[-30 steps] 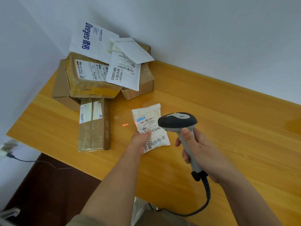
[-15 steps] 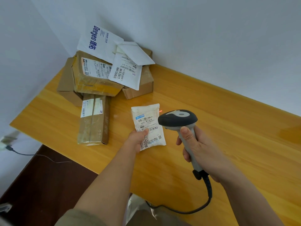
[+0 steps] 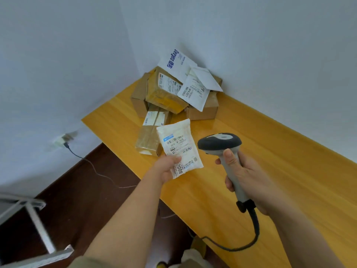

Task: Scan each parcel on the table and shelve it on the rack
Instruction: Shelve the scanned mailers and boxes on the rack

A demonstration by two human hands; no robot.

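Parcels (image 3: 170, 93) were still piled in the corner of the surface (image 3: 270, 151), so most of the task seemed left to do; none could be seen on the rack, and only a white frame (image 3: 36, 219) showed at the lower left. The left hand (image 3: 166, 168) pinched 1 white pouch (image 3: 178, 147) by its lower edge, thumb on the label, and the pouch rose beyond the fingers (image 3: 176, 159), lifted off the surface. The right hand (image 3: 243, 176) was curled around the handle of the scanner (image 3: 222, 146), whose head sat just beside the pouch. Whether this pouch was already scanned, I could not tell.
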